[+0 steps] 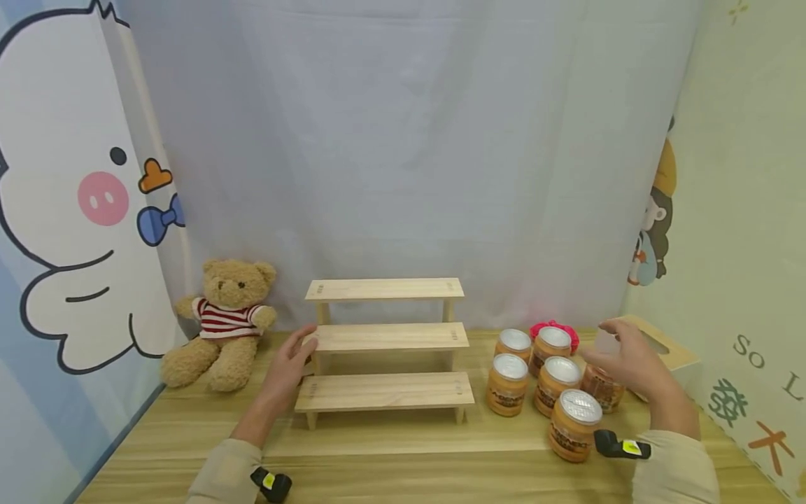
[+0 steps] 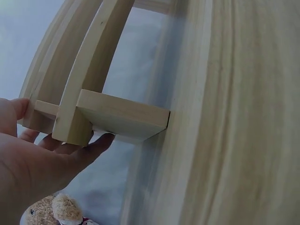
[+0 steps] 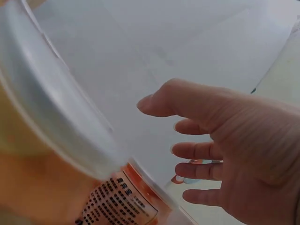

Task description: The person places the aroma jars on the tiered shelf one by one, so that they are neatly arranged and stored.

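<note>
A three-tier wooden display shelf [image 1: 387, 336] stands mid-table. My left hand [image 1: 288, 367] holds its left end at the middle tier; in the left wrist view the thumb lies at the board's edge and the fingers [image 2: 101, 143] reach behind the end, partly hidden. My right hand [image 1: 630, 357] hovers over the back right of a group of orange jars with silver lids, thumb and fingers spread with nothing between them. The nearest jar [image 1: 574, 427] stands at the front of the group, and another jar [image 1: 602, 388] is just below the right hand. A large lid [image 3: 51, 89] looms close in the right wrist view.
A teddy bear [image 1: 228, 325] in a striped sweater sits left of the shelf. Behind the jars lies a bright pink item [image 1: 569, 332]. An open-topped pale box [image 1: 676, 350] stands at the right by the wall. A grey curtain [image 1: 403, 154] hangs behind everything.
</note>
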Motion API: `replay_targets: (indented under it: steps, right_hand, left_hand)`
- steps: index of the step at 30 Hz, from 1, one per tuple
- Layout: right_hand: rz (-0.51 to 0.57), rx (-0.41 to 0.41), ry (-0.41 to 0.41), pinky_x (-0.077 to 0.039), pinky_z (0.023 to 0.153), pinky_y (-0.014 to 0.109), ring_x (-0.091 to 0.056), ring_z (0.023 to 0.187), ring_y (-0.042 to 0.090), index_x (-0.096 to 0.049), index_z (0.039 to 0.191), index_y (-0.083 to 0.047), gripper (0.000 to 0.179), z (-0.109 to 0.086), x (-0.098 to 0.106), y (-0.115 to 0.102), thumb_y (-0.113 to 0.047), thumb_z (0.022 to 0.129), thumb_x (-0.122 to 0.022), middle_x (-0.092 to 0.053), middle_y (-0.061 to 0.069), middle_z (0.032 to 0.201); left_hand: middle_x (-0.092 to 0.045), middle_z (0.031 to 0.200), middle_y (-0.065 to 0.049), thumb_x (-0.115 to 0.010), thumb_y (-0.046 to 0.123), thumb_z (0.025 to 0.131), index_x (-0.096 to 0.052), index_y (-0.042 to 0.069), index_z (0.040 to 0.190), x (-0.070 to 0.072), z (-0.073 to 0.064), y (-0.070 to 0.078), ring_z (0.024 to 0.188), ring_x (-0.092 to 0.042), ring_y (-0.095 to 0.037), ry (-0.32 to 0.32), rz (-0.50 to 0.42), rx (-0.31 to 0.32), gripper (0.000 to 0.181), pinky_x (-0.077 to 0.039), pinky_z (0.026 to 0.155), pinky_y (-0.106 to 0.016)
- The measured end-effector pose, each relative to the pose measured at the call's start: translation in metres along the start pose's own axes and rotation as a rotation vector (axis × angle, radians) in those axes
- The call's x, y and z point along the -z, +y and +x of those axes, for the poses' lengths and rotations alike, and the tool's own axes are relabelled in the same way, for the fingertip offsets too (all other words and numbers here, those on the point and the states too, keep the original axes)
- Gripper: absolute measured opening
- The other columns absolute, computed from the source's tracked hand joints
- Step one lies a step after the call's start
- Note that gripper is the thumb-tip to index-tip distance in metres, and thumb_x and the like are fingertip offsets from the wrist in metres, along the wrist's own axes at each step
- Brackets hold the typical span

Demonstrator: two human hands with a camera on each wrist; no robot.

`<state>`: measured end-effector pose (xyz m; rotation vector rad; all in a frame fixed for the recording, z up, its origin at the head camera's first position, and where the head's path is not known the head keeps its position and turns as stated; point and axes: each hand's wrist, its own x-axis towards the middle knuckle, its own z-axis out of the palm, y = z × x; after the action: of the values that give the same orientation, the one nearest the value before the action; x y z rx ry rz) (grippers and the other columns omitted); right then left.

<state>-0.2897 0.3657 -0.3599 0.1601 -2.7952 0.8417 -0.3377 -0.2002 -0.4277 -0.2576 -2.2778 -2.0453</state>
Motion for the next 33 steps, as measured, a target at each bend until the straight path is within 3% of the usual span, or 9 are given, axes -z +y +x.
replay_targets:
  steps: [10, 14, 17, 20, 24, 28, 33]
  right_hand:
    - [0.116, -0.006, -0.054, -0.041, 0.095, 0.067, -0.041, 0.121, 0.06, -0.03, 0.141, 0.022, 0.083, -0.013, 0.003, 0.036, -0.029, 0.091, -0.074, -0.038, 0.043, 0.138]
    - [0.123, -0.015, -0.065, -0.046, 0.093, 0.061, -0.046, 0.119, 0.059, -0.03, 0.14, 0.023, 0.082, -0.015, 0.001, 0.045, -0.024, 0.09, -0.075, -0.04, 0.043, 0.136]
    - [0.154, -0.004, -0.083, -0.052, 0.085, 0.045, -0.054, 0.112, 0.053, -0.036, 0.135, 0.023, 0.074, -0.015, -0.003, 0.053, -0.018, 0.088, -0.077, -0.049, 0.04, 0.127]
    - [0.202, 0.0, -0.107, -0.052, 0.076, 0.031, -0.058, 0.108, 0.048, -0.036, 0.13, 0.023, 0.068, -0.015, -0.007, 0.059, -0.011, 0.087, -0.075, -0.054, 0.036, 0.12]
    - [0.25, -0.015, -0.112, -0.052, 0.072, 0.026, -0.058, 0.108, 0.05, -0.032, 0.13, 0.023, 0.065, -0.017, -0.011, 0.063, -0.006, 0.088, -0.072, -0.051, 0.038, 0.119]
    - [0.272, -0.036, -0.096, -0.052, 0.073, 0.027, -0.058, 0.109, 0.046, -0.031, 0.133, 0.022, 0.067, -0.017, -0.016, 0.065, -0.011, 0.09, -0.072, -0.05, 0.038, 0.123]
    - [0.289, -0.051, -0.089, -0.052, 0.075, 0.027, -0.058, 0.103, 0.025, -0.032, 0.137, 0.019, 0.07, -0.016, -0.021, 0.065, -0.017, 0.092, -0.072, -0.053, 0.033, 0.124]
  left_hand:
    - [-0.018, 0.161, -0.018, -0.04, 0.036, 0.11, -0.031, 0.015, 0.156, 0.003, 0.001, -0.005, 0.144, -0.026, -0.043, 0.01, -0.082, 0.027, 0.051, -0.03, 0.111, -0.056]
    - [-0.033, 0.146, -0.01, -0.039, 0.036, 0.11, -0.036, 0.015, 0.153, 0.0, 0.002, -0.006, 0.114, -0.046, -0.022, 0.017, -0.093, 0.017, 0.048, -0.041, 0.094, -0.041]
    - [-0.036, 0.135, -0.007, -0.04, 0.036, 0.11, -0.04, 0.015, 0.151, -0.002, 0.002, -0.007, 0.09, -0.035, -0.016, 0.024, -0.111, 0.023, 0.046, -0.038, 0.081, -0.034]
    - [-0.032, 0.15, -0.009, -0.041, 0.036, 0.11, -0.039, 0.014, 0.152, -0.002, 0.001, -0.007, 0.115, -0.046, -0.021, 0.02, -0.103, 0.03, 0.048, -0.042, 0.094, -0.04]
    - [-0.025, 0.16, -0.016, -0.043, 0.04, 0.109, -0.037, 0.015, 0.152, -0.001, -0.001, -0.006, 0.145, -0.027, -0.038, 0.024, -0.051, 0.025, 0.051, -0.031, 0.111, -0.057]
    - [-0.025, 0.161, -0.017, -0.045, 0.041, 0.108, -0.039, 0.014, 0.151, -0.001, 0.0, -0.006, 0.145, -0.027, -0.039, 0.034, -0.023, 0.02, 0.051, -0.034, 0.109, -0.059]
    - [-0.022, 0.162, -0.016, -0.045, 0.041, 0.107, -0.04, 0.014, 0.15, 0.001, 0.003, -0.007, 0.145, -0.027, -0.04, 0.025, -0.007, 0.01, 0.051, -0.03, 0.111, -0.06]
